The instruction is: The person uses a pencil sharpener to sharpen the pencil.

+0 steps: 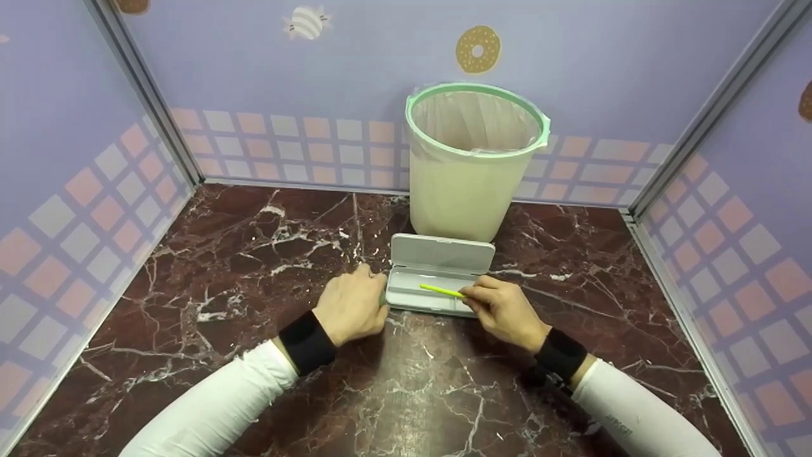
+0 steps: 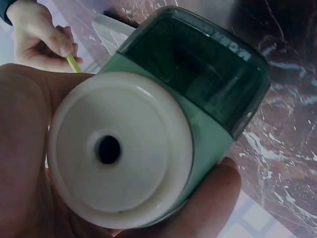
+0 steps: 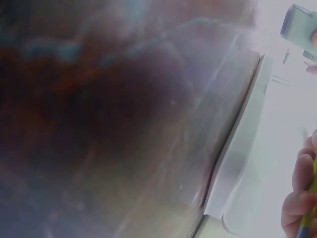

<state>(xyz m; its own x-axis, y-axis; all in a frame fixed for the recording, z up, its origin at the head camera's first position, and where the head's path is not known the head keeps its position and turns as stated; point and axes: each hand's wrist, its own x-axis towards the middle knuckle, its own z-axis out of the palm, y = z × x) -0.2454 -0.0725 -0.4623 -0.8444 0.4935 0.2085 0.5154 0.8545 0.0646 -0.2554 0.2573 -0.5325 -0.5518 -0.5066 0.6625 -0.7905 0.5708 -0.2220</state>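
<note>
An off-white pencil case (image 1: 442, 252) lies with its lid raised in the middle of the table. My right hand (image 1: 509, 312) pinches a yellow-green pencil (image 1: 439, 290) above the case's tray, its free end pointing left. Left of the case, my left hand (image 1: 352, 306) grips a green pencil sharpener (image 2: 148, 114), mostly hidden behind the fingers in the head view. The left wrist view shows its round cream face with a dark hole and a see-through dark green bin (image 2: 198, 64). In the right wrist view the sharpener (image 3: 299, 29) is near the top right corner.
Right behind the case stands a tall pale bin (image 1: 466, 190) with a green rim and a plastic liner. Small pale bits (image 1: 343, 235) are scattered on the dark red marbled table (image 1: 254, 285). Patterned lilac panels (image 1: 241, 63) wall in the back and both sides.
</note>
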